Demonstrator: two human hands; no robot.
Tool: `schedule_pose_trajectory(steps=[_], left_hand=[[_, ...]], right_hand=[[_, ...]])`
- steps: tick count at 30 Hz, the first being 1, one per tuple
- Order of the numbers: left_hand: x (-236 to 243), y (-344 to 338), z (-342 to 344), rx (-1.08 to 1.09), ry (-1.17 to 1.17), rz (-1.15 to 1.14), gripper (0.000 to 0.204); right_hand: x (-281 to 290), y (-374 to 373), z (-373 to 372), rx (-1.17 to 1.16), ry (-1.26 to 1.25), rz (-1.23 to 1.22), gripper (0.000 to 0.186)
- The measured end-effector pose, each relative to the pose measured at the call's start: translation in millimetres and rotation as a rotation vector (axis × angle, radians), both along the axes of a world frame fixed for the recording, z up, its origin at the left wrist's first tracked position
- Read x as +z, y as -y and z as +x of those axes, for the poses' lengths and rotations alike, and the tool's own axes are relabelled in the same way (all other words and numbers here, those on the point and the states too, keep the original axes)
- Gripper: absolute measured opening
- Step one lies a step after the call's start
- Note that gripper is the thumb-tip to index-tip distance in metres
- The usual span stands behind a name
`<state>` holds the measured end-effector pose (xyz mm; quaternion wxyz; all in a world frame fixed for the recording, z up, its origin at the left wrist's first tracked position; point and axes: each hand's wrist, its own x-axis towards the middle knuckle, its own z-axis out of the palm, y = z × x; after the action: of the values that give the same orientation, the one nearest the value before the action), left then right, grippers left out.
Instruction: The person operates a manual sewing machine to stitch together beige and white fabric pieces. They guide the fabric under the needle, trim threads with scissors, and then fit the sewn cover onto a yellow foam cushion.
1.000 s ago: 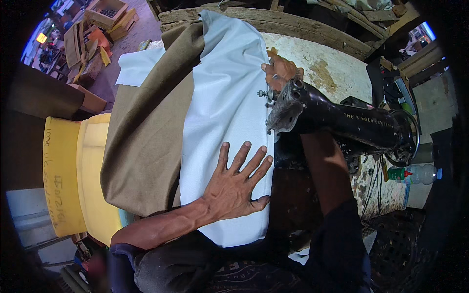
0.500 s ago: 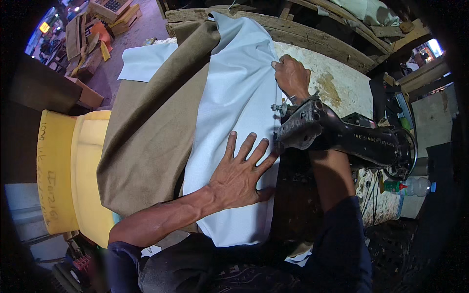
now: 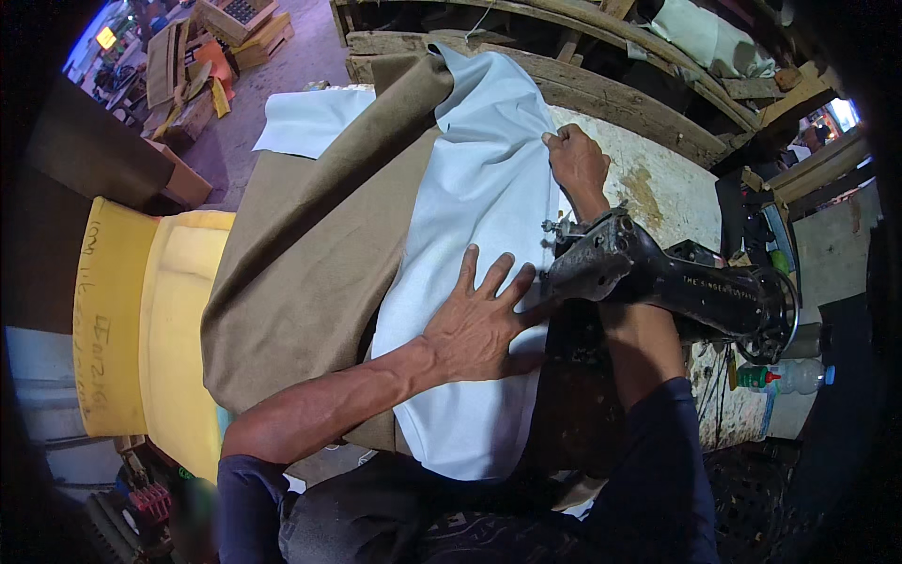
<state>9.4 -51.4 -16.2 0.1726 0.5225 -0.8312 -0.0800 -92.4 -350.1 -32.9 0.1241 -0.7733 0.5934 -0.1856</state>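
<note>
A black sewing machine (image 3: 700,280) stands at the right, its head over the right edge of a pale bluish-white cloth (image 3: 484,193). Joined to or lying beside that cloth is a brown, suede-like cloth (image 3: 291,263), folded over toward the far end. My left hand (image 3: 477,329) lies flat on the white cloth with its fingers spread, the fingertips close to the machine's head. Reaching under the machine's arm, my right hand (image 3: 578,164) pinches the far right edge of the white cloth, which wrinkles there. The needle and presser foot are hidden.
Yellow foam pieces (image 3: 178,329) stand at the left, against the brown cloth. A worn white tabletop (image 3: 658,160) lies beyond the machine, bordered by wooden beams (image 3: 601,103). Plastic bottles (image 3: 799,376) are at the right. Wooden boxes (image 3: 254,33) sit on the floor, far left.
The whole view has shifted slightly, so most things appear further right. Both hands keep nearly the same places on the white cloth.
</note>
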Motion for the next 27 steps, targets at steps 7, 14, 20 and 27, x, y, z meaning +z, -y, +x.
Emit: schedule_pose_trajectory(steps=[7,14,20,27], left_hand=[[20.2,-17.8,17.2,0.012,-0.270,-0.197,0.050],[49.6,-110.1,67.9,0.898,-0.337,-0.018,0.037],[52.7,-113.2,55.5,0.748,-0.214,0.032,0.038],[90.4,-136.1,49.5,0.664,-0.545,0.364,0.043]], right_hand=[[24.2,-108.5,-97.9,0.256,0.369,0.319,0.045],[93.5,-361.0,-167.6,0.210,0.126,0.888,0.034],[52.3,-410.3,-134.8,0.108,0.339,0.351,0.028],[65.3,-400.6,-116.4,-0.044,0.957,0.606,0.018]])
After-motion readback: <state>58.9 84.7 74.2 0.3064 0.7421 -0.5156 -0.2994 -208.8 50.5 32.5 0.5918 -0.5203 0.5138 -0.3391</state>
